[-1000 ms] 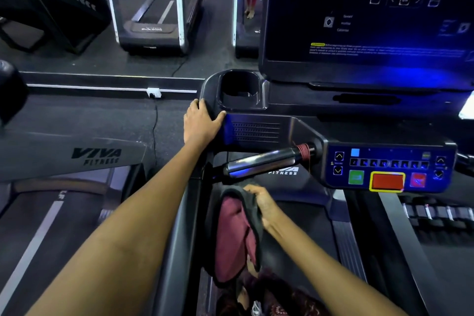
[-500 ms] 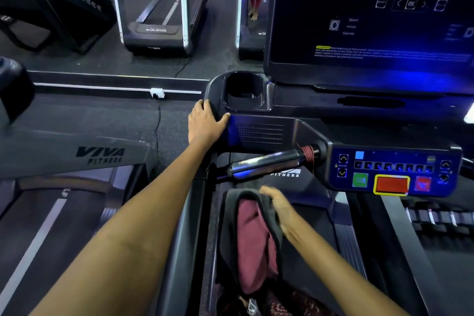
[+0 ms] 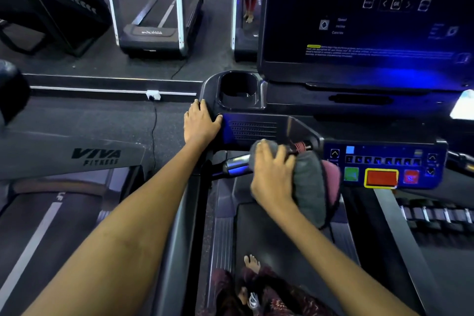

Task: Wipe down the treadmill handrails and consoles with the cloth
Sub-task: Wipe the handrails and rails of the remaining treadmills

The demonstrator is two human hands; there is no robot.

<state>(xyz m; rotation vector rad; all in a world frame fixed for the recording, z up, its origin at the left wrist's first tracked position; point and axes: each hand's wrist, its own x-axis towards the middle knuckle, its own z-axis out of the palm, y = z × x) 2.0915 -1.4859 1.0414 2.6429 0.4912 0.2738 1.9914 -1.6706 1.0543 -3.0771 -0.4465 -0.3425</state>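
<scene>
This is a gym: several treadmills [image 3: 156, 25] stand on dark rubber floor [image 3: 89, 120], one has a big console screen [image 3: 366, 15], and dumbbells [image 3: 436, 215] lie in a row

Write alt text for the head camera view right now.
A person's right hand presses a grey cloth around a chrome handlebar beside the treadmill's button panel, while the left hand rests on the console corner by the cup holder.
</scene>
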